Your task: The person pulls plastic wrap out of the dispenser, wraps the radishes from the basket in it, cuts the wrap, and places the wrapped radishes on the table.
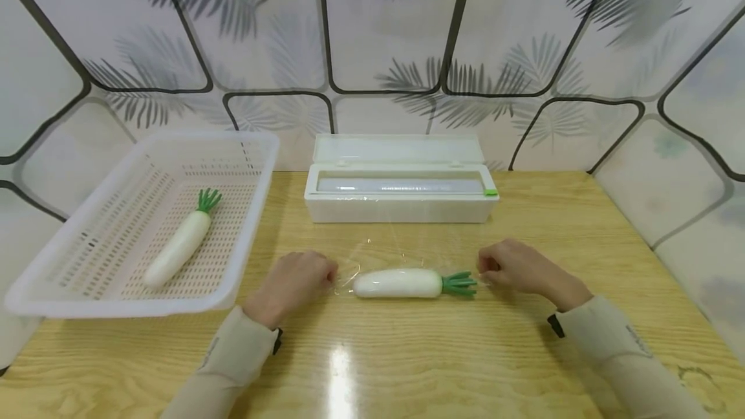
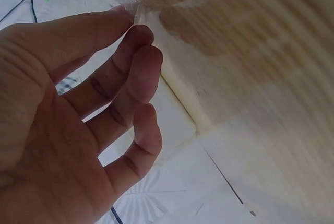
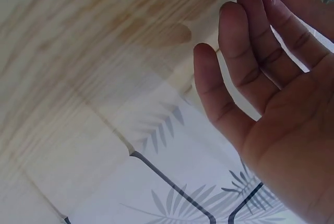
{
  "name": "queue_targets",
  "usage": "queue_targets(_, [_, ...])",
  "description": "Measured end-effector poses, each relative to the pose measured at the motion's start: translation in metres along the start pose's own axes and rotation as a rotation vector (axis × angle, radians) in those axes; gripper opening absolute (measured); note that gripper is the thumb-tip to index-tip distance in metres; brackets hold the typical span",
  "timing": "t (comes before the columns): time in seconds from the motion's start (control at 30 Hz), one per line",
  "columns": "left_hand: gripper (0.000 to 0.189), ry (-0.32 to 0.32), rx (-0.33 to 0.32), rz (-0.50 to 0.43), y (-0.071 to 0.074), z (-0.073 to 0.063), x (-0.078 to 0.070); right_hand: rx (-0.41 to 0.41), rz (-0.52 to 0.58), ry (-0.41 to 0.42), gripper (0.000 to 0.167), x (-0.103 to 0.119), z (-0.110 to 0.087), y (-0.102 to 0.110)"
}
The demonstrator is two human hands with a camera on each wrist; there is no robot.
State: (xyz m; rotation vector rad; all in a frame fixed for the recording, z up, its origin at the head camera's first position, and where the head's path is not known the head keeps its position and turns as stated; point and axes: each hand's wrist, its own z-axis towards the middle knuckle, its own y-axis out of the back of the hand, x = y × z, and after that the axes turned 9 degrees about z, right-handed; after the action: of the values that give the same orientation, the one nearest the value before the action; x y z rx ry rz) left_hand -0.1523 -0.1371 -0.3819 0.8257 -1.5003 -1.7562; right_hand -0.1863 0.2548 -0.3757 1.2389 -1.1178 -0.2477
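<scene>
A white radish [image 1: 398,283] with a short green top lies crosswise on the table, its leaves towards the right. Clear cling film [image 1: 378,252] covers it and runs back to the dispenser box. My left hand [image 1: 302,281] is at the radish's blunt end, and in the left wrist view its thumb and forefinger pinch bunched film [image 2: 138,12]. Beside the leaves, my right hand [image 1: 520,270] pinches the film's other side between thumb and forefinger. Its remaining fingers [image 3: 233,41] are loosely bent in the right wrist view.
Behind the radish stands a white cling film box [image 1: 398,211], lid raised, its roll [image 1: 401,185] visible and a green piece [image 1: 491,192] at the right end. A white plastic basket [image 1: 247,238] on the left holds another radish [image 1: 180,247]. A patterned wall [image 1: 378,24] borders the wooden table [image 1: 442,361].
</scene>
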Motion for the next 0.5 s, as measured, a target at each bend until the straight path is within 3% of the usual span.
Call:
queue_targets(0.27, [0.010, 0.040, 0.007, -0.007, 0.006, -0.002, 0.001, -0.098, -0.038, 0.047, 0.009, -0.003, -0.014, 0.008])
queue_targets(0.4, [0.011, 0.026, -0.023, -0.020, 0.010, -0.004, 0.000, -0.178, -0.078, 0.042, 0.009, 0.007, -0.018, 0.011])
queue_targets(0.5, [0.011, 0.002, -0.053, -0.028, 0.013, -0.005, -0.002, -0.238, -0.111, 0.096, 0.008, 0.019, -0.019, 0.010])
